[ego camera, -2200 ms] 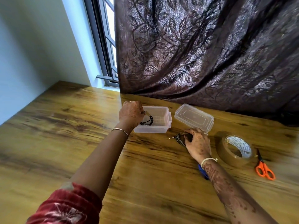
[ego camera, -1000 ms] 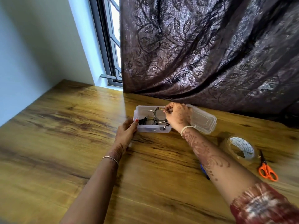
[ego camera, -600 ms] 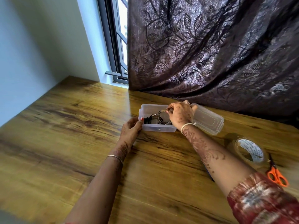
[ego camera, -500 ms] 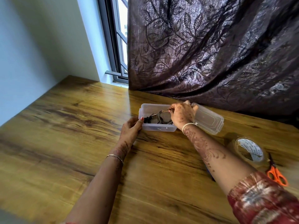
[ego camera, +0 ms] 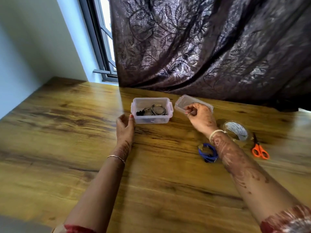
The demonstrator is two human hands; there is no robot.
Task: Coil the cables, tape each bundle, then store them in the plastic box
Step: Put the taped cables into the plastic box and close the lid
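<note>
Left hand [ego camera: 125, 127] relaxed, thumb touching plastic box [ego camera: 151, 120], right hand [ego camera: 201, 117] loosely curled, empty, box long axis left-right

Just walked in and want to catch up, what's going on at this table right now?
A person is packing coiled cables into a clear plastic box. Their left hand rests against the box's near left corner. A black coil and a grey coil already lie inside. The right hand hovers by the lid, fingers loosely curled, holding nothing. A blue coil lies on the table, not yet stored, near the tape roll and orange scissors.
</note>
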